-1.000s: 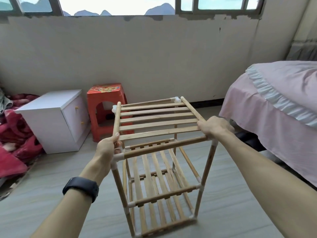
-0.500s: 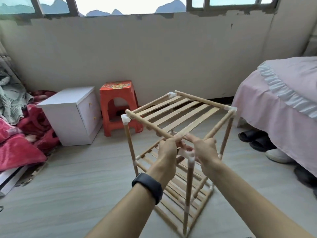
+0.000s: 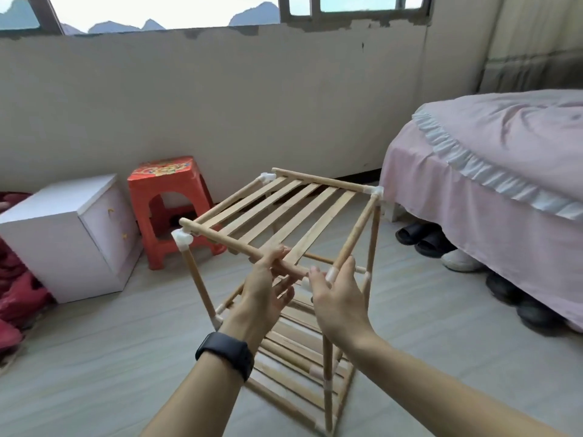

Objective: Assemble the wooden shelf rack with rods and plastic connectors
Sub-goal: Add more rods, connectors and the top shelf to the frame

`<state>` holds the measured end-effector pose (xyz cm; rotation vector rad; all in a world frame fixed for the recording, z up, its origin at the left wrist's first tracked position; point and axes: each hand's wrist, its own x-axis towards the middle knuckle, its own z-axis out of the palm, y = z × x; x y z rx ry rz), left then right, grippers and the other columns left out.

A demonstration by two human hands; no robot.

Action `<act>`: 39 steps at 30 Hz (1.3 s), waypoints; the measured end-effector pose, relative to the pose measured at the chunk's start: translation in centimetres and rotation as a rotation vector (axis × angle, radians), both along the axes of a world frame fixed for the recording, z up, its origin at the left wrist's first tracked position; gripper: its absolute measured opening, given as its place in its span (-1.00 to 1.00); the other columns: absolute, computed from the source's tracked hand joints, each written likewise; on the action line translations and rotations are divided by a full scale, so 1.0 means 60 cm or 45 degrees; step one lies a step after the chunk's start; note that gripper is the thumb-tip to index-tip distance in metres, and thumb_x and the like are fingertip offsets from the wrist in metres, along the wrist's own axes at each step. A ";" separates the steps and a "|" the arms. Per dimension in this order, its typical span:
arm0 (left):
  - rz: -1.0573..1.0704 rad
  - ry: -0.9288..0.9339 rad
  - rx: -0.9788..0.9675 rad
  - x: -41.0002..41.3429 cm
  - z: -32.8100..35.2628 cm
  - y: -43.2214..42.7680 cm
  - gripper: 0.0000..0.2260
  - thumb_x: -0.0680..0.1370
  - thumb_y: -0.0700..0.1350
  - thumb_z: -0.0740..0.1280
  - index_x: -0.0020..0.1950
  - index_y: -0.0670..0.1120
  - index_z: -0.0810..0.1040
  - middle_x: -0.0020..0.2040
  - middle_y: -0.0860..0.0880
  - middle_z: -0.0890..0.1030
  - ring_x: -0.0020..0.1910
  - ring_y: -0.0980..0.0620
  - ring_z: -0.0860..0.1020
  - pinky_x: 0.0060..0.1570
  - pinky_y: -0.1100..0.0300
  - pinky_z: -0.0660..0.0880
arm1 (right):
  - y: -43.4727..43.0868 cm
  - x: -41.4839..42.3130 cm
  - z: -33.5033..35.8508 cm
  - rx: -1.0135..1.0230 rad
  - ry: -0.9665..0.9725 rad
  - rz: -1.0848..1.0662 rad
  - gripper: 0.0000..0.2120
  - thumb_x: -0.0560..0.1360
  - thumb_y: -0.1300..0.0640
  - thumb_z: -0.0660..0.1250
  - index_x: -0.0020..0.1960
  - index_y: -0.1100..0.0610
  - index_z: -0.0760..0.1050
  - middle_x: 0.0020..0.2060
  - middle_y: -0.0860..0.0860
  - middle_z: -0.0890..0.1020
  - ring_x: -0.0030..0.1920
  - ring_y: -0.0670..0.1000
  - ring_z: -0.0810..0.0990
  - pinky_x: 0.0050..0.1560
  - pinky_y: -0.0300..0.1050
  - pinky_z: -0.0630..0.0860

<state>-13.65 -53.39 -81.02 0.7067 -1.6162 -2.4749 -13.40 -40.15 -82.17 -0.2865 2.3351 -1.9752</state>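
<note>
Find pale slatted wooden shelf rack [image 3: 321, 225] upright on floor, dead centre. Log left hand [image 3: 268, 288] and right hand [image 3: 339, 298] open at its 6 o'clock top corner, gripping nothing. Risk: uneven push unseating that corner or tipping rack. Tight at 3 o'clock by pink-covered bed [image 3: 473, 184]; open floor toward 6.

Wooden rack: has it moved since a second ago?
Yes. The wooden rack has turned: its slats ran parallel to the back wall, and now they lie aslant to it, one corner toward the person.
</note>
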 end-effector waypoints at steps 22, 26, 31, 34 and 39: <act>0.166 0.650 -2.222 0.010 -0.002 0.005 -0.73 0.53 0.15 0.41 0.14 0.04 0.60 0.10 0.04 0.56 0.09 0.06 0.48 -0.04 0.19 0.46 | 0.085 -0.138 -0.039 -0.030 0.078 -0.068 -0.57 0.60 -0.29 0.22 0.03 0.08 0.56 -0.38 -0.11 0.49 -0.32 -0.10 0.48 -0.22 -0.13 0.51; -0.128 0.456 -2.671 -0.027 0.014 0.001 -0.52 0.53 0.40 0.20 0.33 0.18 0.51 0.31 -0.05 0.50 0.32 -0.09 0.38 0.13 -0.05 0.41 | 0.071 -0.135 -0.032 -0.048 0.053 -0.094 -0.60 0.63 -0.27 0.19 -0.12 0.06 0.47 -0.39 -0.10 0.40 -0.36 -0.07 0.39 -0.28 -0.11 0.39; -0.209 0.400 -2.654 -0.037 -0.017 0.035 -0.63 0.58 0.36 0.10 0.18 0.21 0.52 0.21 0.01 0.55 0.15 -0.05 0.48 -0.11 0.04 0.36 | 0.061 -0.139 -0.026 -0.088 0.022 -0.164 -0.58 0.65 -0.25 0.14 -0.22 0.01 0.42 -0.42 -0.14 0.42 -0.33 -0.08 0.44 -0.22 -0.10 0.42; -0.163 0.408 -2.646 -0.050 -0.019 0.047 -0.64 0.59 0.34 0.09 0.10 0.15 0.51 0.22 0.04 0.53 0.15 -0.04 0.48 -0.11 0.04 0.29 | 0.063 -0.142 -0.028 -0.101 -0.005 -0.138 -0.54 0.62 -0.31 0.16 -0.24 0.02 0.39 -0.43 -0.15 0.41 -0.34 -0.09 0.43 -0.21 -0.09 0.43; -0.150 0.441 -2.595 -0.051 -0.021 0.050 -0.62 0.63 0.30 0.05 0.12 0.10 0.51 0.18 0.12 0.57 0.13 -0.02 0.46 -0.08 -0.01 0.30 | 0.081 -0.152 -0.029 -0.179 -0.023 -0.054 -0.53 0.59 -0.34 0.19 -0.21 0.04 0.37 -0.47 -0.16 0.38 -0.41 -0.10 0.36 -0.30 -0.11 0.37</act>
